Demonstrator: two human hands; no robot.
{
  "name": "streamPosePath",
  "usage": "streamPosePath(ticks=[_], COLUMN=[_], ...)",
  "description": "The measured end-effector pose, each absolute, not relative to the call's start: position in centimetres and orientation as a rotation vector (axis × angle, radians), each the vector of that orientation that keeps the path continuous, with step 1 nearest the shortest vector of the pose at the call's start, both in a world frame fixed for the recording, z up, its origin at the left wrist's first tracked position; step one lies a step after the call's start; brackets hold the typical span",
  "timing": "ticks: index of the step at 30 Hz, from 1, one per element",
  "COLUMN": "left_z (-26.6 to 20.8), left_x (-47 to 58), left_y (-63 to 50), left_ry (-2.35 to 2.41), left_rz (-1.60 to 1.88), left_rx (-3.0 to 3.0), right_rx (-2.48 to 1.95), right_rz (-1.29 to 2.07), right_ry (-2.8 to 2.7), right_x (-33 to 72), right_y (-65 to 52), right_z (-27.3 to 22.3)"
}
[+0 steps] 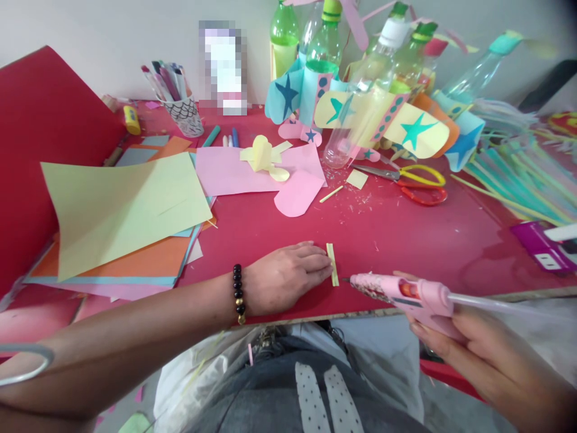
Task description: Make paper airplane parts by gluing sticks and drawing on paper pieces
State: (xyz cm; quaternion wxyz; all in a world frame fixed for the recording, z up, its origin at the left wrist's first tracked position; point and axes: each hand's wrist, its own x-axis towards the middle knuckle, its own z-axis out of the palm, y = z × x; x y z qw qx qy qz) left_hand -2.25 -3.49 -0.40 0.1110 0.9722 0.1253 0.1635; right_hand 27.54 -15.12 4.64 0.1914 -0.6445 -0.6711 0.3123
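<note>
Head view — glue gun partly hides right hand.

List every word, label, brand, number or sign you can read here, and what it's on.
No text can be read.
Pink glue gun: any print is too small to read.
Purple object at right: white patch, too blurred to read.
Pixelated patch by the wall: unreadable.

two hands, one glue gun, one scissors, one bracelet, one pen cup
</note>
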Motion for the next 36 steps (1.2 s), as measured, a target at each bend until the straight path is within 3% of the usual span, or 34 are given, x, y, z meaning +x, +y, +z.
streamPosePath(ticks=[14,24,36], left_z=[-0.5,-0.4,-0.3], left_x=[-2.1,-2.1,-2.0], left_y=[-3.6,-3.6,-3.6], left_ry=[0.406,0.385,0.389], left_rz=[0.446,0.466,0.526], left_rx=[2.859,2.872,2.866], right_rx=[-1.888,-1.732,-1.837], right_rz=[0.892,0.772,0.752], right_ry=[-1.307,-1.554,-1.521], right_x=[27.3,27.2,27.6], right_y=[-7.7,0.2,5.7], right_z=[4.8,3.3,0.6])
